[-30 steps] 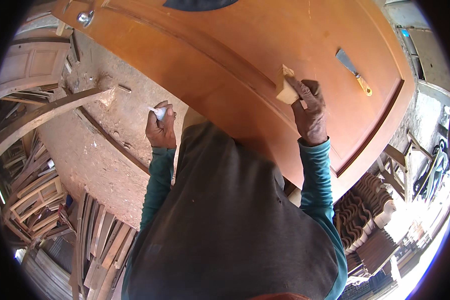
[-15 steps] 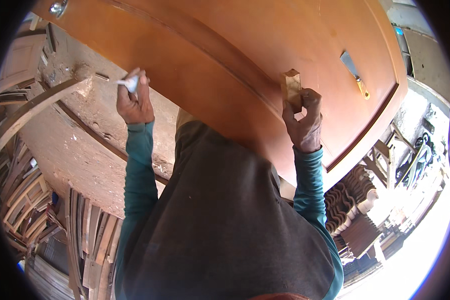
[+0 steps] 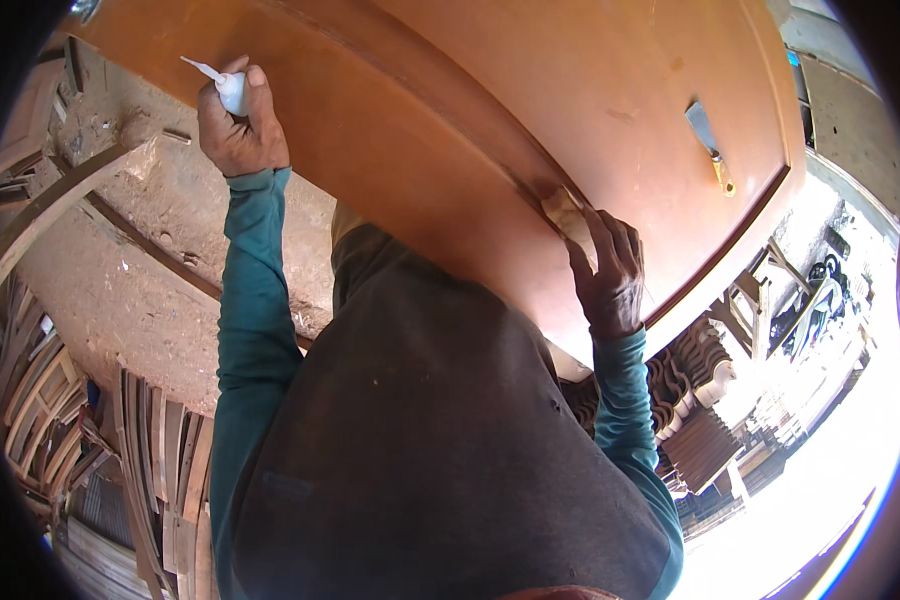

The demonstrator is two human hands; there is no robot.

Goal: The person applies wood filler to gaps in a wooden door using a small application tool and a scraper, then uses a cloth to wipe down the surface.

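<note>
A broad reddish-brown wooden door panel with curved moulding lies in front of me. My left hand, over its near left edge, is closed round a small white squeeze bottle whose thin nozzle points up and left. My right hand grips a small wooden block at the moulding groove; the block appears to touch the panel there. Farther right on the panel rests a putty knife with a metal blade and a yellowish handle.
A shiny round knob is at the panel's far left. Wooden strips stand at the lower left, beside a curved wooden piece over the dusty floor. Stacked wavy-edged pieces lie at the right.
My right hand has brought the wooden block down and left to the moulding groove, tilting it. My left hand has moved up and left with the bottle.
</note>
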